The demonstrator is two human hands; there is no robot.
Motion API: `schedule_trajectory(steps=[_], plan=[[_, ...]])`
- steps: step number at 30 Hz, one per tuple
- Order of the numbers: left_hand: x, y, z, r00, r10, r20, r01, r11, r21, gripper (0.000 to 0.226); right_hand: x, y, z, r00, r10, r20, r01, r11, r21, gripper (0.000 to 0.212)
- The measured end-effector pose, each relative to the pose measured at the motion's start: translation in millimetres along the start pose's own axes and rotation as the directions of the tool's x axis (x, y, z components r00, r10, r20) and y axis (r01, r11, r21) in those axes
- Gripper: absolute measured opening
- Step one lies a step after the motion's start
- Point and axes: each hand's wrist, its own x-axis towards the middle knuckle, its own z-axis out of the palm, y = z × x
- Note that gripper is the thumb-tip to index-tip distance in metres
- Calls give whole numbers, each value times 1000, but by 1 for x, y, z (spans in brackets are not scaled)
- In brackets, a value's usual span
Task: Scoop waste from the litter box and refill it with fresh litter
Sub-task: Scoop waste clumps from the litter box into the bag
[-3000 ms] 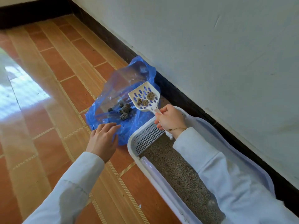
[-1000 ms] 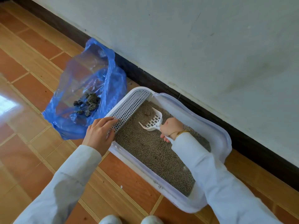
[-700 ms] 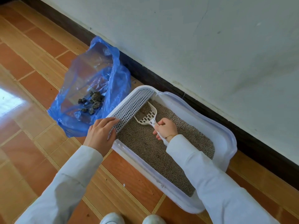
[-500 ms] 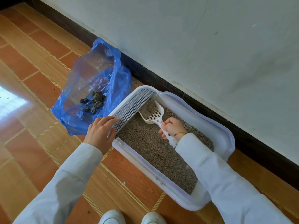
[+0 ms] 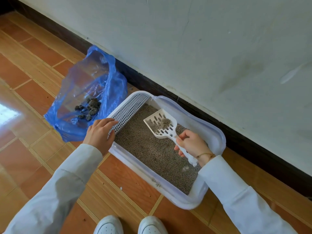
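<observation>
One litter box [image 5: 215, 132] lies on the tiled floor [image 5: 33, 92] against the wall [image 5: 202, 39], its gravel-like litter [image 5: 152, 149] under a slotted scoop [image 5: 161, 124] gripped by the handle in the curled right hand [image 5: 191, 144], while the left hand [image 5: 99, 133] rests straight-fingered on the grid end [image 5: 131, 108]. The step in hand appears to be sifting: the raised scoop carries a small clump and some grains. Next, it must clear the rim and left hand to reach the open blue bag [image 5: 111, 85], which holds dark clumps [image 5: 89, 107] just beside the box; white shoes [image 5: 109, 225] stand near.
</observation>
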Motion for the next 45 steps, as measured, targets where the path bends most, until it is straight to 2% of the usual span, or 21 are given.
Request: schedule_trajectory(steps=[4, 8, 15, 24, 30, 38, 45], plan=[[1, 6, 1, 1000, 11, -9, -11, 1000, -12, 35, -10, 4, -10, 1000, -1, -12, 2, 999, 50, 7], [1, 9, 2, 1000, 31, -3, -31, 999, -19, 36, -15, 8, -17, 999, -31, -30, 31, 999, -9, 9], [0, 10, 0, 999, 43, 5, -43, 999, -9, 36, -20, 7, -17, 999, -30, -22, 30, 999, 14, 14], [-1, 7, -3, 1000, 22, -6, -22, 1000, -14, 35, -22, 4, -8, 998, -57, 10, 58, 998, -27, 6], [-3, 1, -3, 1000, 12, 3, -12, 1000, -19, 35, -19, -3, -1, 997, -71, 12, 71, 997, -19, 8], [-4, -21, -4, 997, -73, -28, 72, 997, -22, 34, 2, -52, 28, 984, -156, 92, 155, 988, 19, 9], [-2, -49, -9, 985, -171, -36, 171, 985, -18, 36, 48, -114, 79, 958, -251, 137, 262, 962, -72, 9]])
